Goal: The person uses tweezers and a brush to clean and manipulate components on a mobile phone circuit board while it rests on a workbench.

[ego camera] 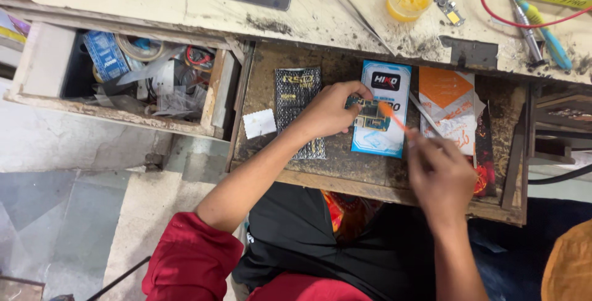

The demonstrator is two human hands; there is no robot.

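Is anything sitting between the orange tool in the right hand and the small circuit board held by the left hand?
Nothing visible. The left hand pins the circuit board onto a blue-and-white packet, and the orange tool in the blurred right hand already reaches the board's right edge.

Single view only: head camera, worn on your head, looks steeply down over your lap at pull-out board in frame centre. Close range, arm's reach. Worktop edge runs across 12 o'clock; open drawer at 10 o'clock; floor at 8 o'clock.
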